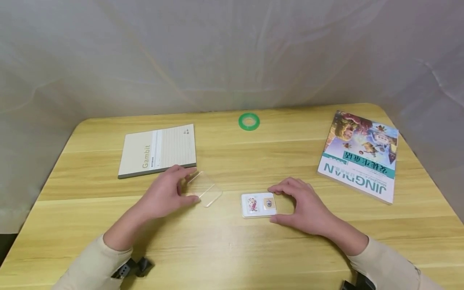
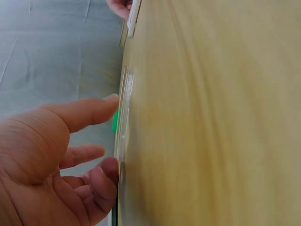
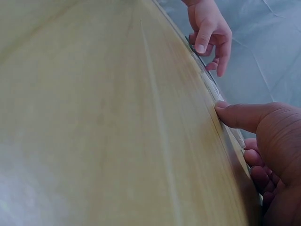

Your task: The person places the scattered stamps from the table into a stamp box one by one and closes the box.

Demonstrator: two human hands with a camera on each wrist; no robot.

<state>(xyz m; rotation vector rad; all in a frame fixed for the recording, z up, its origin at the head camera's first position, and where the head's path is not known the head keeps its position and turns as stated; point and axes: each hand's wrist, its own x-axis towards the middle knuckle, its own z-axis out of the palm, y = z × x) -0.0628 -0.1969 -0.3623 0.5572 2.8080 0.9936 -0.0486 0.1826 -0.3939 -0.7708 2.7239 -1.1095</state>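
A small white case (image 1: 259, 214) lies flat, with a cartoon figure and a second small picture on its face. My right hand (image 1: 306, 207) pinches its right end, the thumb at the near edge and the index finger at the far one. To the left is a clear plastic cover (image 1: 212, 191), turned cornerwise. My left hand (image 1: 166, 193) holds it at its left corner between thumb and fingers. In the left wrist view the cover (image 2: 126, 108) shows edge-on beside the thumb. The right wrist view shows my right thumb (image 3: 225, 110) against the case's edge.
A Gambit notebook (image 1: 170, 149) lies behind my left hand. A green tape roll (image 1: 249, 121) sits near the back of the wooden table (image 1: 232, 257). At the right lies a picture-covered book (image 1: 359, 157). A grey cloth (image 1: 232, 56) hangs behind the table.
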